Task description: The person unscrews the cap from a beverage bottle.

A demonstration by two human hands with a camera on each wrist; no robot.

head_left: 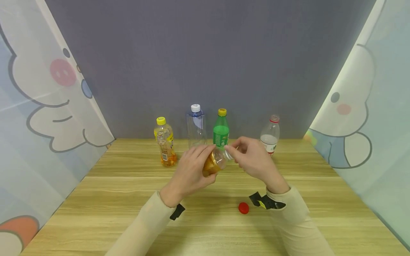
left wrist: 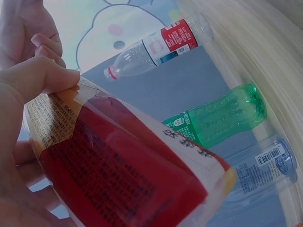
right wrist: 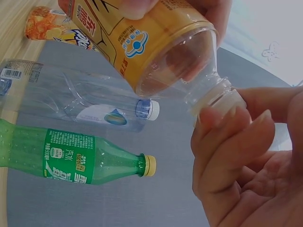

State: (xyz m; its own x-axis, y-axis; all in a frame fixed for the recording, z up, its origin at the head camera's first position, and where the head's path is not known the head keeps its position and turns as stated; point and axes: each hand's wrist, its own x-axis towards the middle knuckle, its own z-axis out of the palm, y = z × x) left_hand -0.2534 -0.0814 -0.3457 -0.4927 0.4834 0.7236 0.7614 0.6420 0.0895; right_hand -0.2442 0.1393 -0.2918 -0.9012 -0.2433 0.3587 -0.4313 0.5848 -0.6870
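Observation:
A bottle with a gold and red label point(head_left: 211, 164) is tilted above the table, its neck toward the right. The left hand point(head_left: 192, 169) grips it round the label; in the left wrist view its red and white side point(left wrist: 118, 161) shows beside the left hand point(left wrist: 23, 104). Fingers of the right hand point(head_left: 254, 160) pinch the white cap point(head_left: 228, 153) at the bottle's mouth. From the right wrist view, the right hand point(right wrist: 246, 156) has its fingertips round the cap point(right wrist: 227, 101), which sits at the neck; whether it is loose, I cannot tell.
A yellow-capped bottle point(head_left: 166, 145), a clear white-capped bottle point(head_left: 196, 128), a green bottle point(head_left: 221, 131) and an uncapped clear bottle point(head_left: 270, 137) stand along the back. A red cap point(head_left: 243, 208) lies on the wooden table point(head_left: 211, 227) near the right forearm.

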